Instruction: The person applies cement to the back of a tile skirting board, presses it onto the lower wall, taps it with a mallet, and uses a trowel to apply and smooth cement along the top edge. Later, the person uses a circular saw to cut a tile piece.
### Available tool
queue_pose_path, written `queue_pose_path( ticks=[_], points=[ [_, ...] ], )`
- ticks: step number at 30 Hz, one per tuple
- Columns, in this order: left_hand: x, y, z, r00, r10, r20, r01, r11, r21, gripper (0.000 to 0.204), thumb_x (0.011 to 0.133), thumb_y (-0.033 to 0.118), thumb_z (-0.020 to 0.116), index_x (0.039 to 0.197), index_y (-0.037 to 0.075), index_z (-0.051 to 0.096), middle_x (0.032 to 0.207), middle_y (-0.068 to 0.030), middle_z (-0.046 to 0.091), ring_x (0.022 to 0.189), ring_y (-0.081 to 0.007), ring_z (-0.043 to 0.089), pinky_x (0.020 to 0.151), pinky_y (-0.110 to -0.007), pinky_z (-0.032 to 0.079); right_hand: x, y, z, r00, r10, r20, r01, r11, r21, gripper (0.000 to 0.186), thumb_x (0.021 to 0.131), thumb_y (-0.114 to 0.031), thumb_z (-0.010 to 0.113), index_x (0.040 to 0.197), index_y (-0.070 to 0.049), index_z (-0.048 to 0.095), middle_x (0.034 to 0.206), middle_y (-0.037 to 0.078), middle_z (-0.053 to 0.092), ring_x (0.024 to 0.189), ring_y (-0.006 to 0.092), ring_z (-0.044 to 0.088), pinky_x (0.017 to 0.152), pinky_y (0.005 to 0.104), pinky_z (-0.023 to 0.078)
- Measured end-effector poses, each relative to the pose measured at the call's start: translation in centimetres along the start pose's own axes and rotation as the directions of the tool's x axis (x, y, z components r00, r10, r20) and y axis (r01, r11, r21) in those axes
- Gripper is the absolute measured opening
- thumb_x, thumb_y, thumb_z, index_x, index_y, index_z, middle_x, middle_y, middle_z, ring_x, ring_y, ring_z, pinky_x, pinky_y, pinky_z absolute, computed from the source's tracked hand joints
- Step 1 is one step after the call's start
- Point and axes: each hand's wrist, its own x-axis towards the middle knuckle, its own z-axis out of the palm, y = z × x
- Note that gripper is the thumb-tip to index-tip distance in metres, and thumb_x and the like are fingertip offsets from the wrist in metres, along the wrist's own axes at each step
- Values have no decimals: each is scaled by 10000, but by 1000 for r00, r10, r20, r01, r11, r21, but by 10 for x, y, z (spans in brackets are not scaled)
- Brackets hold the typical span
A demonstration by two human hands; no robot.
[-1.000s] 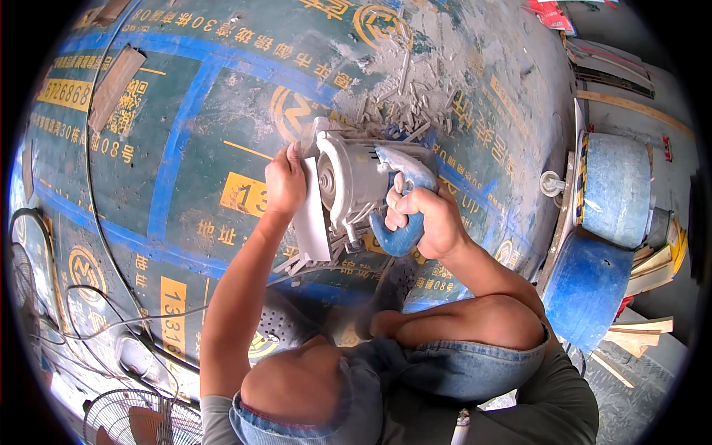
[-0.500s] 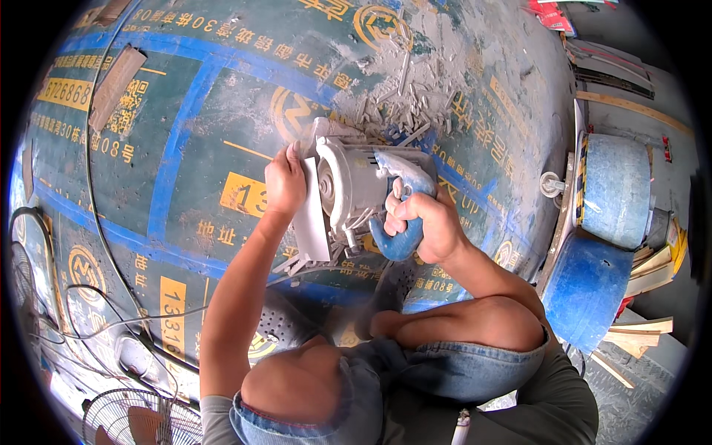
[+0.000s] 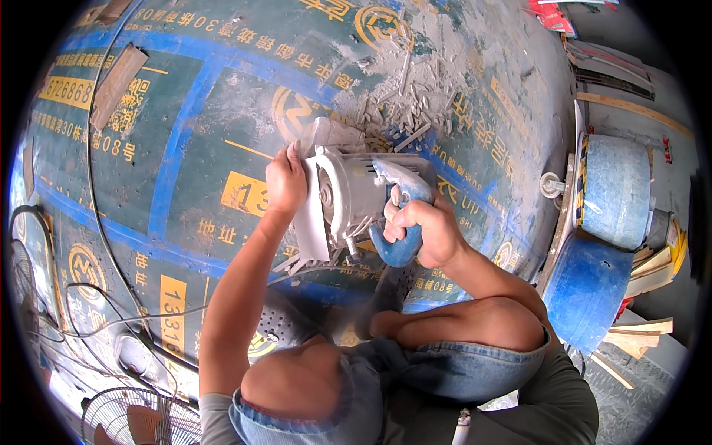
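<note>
My right hand (image 3: 426,230) wraps round the blue handle of a dust-coated handheld circular saw (image 3: 356,185). The saw's round blade side faces left, towards a narrow white tile strip (image 3: 310,226). At the strip's far left edge, my left hand (image 3: 286,179) grips it with the fingers closed, thumb pointing away from me. A pale, dusty block (image 3: 335,133) lies just beyond the saw and partly under it. The saw hides the part of the strip closest to its blade.
Offcuts (image 3: 408,107) and dust lie beyond the saw on the green floor covering (image 3: 200,156). Black cables (image 3: 93,163) run along the left, near a fan (image 3: 141,419). Blue drums (image 3: 593,289) and wood scraps (image 3: 638,337) stand at the right. My shoes (image 3: 285,319) are close below the strip.
The saw has slid a little towards me along the strip, together with my right hand. My left hand and the strip have stayed nearly in place.
</note>
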Motion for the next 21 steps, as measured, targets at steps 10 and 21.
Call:
queue_pose_path(
  ticks=[10,21],
  points=[
    [0,2,-1,999,33,6,-33,999,7,368,1068,245,452,968,-31,674,841,-290,658,806,-506,618,700,-541,479,4,-8,-3,1000,-7,15,8,1000,-15,257,737,-65,553,991,-89,526,730,24,479,636,157,479,661,340,427],
    [1,-3,2,999,20,-29,-20,1000,9,393,1074,266,458,927,-31,668,811,-283,651,778,-505,610,668,-530,473,3,-7,-3,1000,7,24,-6,999,-41,220,739,-66,554,957,-85,536,723,30,488,635,160,477,664,346,431]
  ],
)
